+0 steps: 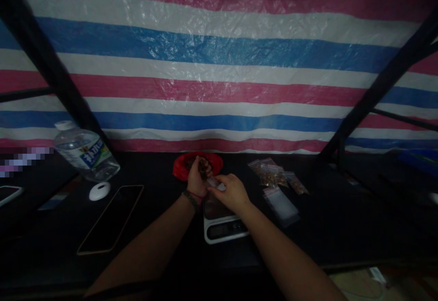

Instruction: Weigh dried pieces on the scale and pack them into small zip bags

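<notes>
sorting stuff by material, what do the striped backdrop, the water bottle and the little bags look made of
Striped backdrop: woven plastic tarp, by its crinkled sheen and fine weave.
Water bottle: clear thin plastic, see-through with a white cap and printed label.
Little bags: clear plastic film, likely zip type; a red strip shows along the top, and some hold brown bits.

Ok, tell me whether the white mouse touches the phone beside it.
Apart. The head view shows a dark strip of table between the white mouse and the phone.
</notes>
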A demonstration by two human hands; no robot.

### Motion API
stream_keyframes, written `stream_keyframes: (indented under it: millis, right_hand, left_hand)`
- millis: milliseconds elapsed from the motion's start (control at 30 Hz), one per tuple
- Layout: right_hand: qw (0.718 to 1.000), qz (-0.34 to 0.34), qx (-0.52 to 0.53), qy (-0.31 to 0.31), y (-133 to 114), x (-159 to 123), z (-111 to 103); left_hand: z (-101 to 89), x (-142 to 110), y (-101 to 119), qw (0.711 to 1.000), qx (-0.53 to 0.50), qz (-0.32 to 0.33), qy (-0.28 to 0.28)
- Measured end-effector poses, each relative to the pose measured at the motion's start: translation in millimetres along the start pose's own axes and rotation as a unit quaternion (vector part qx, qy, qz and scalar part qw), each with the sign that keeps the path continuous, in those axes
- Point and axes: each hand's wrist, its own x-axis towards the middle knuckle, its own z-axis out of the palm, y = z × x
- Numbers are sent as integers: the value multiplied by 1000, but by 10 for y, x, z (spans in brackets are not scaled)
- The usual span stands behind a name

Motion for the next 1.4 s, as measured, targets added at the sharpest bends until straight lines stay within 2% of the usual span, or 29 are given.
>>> stream_keyframes:
  millis: [267, 533, 833, 1133, 1400]
  right_hand:
    - [999, 33, -6, -17, 10, 16, 4]
    - [999, 28, 10, -25, 27, 12, -20]
    - [995, 95, 13, -39, -24, 16, -42]
    - [995, 86, 7, -45, -52, 22, -81]
    - [996, 79, 13, -39, -81, 23, -107]
  left_hand:
    - [42, -32, -43, 1000, 8, -4, 24]
    - [-2, -13, -59, 998, 53, 13, -13]
    - [75, -57, -15, 999, 29, 19, -20]
    - [98, -86, 8, 999, 25, 34, -20]
    - [116, -86, 60, 998, -7, 35, -49]
